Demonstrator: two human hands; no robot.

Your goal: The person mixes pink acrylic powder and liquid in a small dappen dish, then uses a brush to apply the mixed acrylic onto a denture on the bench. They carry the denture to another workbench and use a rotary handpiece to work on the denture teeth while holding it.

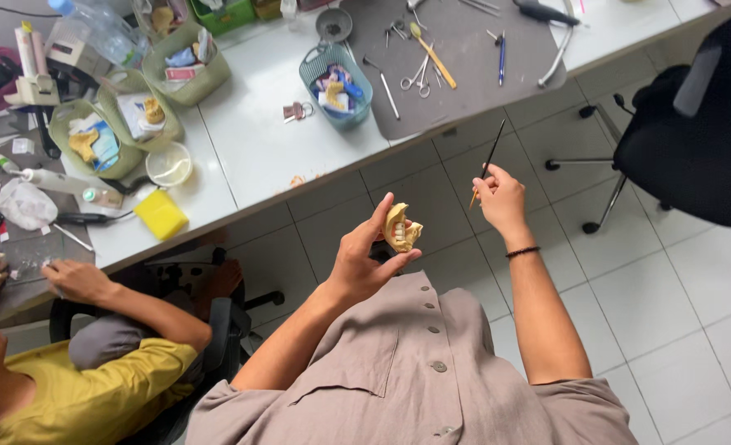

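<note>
The left hand [364, 262] clasps a yellow plaster dental cast with white teeth [400, 228] in its fingertips, while just beside that cast the right hand [500, 198] pinches a thin black brush [489, 159], both below the white worktable [275, 140].

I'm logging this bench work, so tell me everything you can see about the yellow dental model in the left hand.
The dental model is a small, pale yellow, plaster-like cast, curved like a jaw arch, with a few whitish teeth showing on its inner side. The left hand holds it up above the tiled floor, clear of the bench, pinched between thumb and fingers. Nothing else touches it; the brush in the right hand stays apart.
</note>
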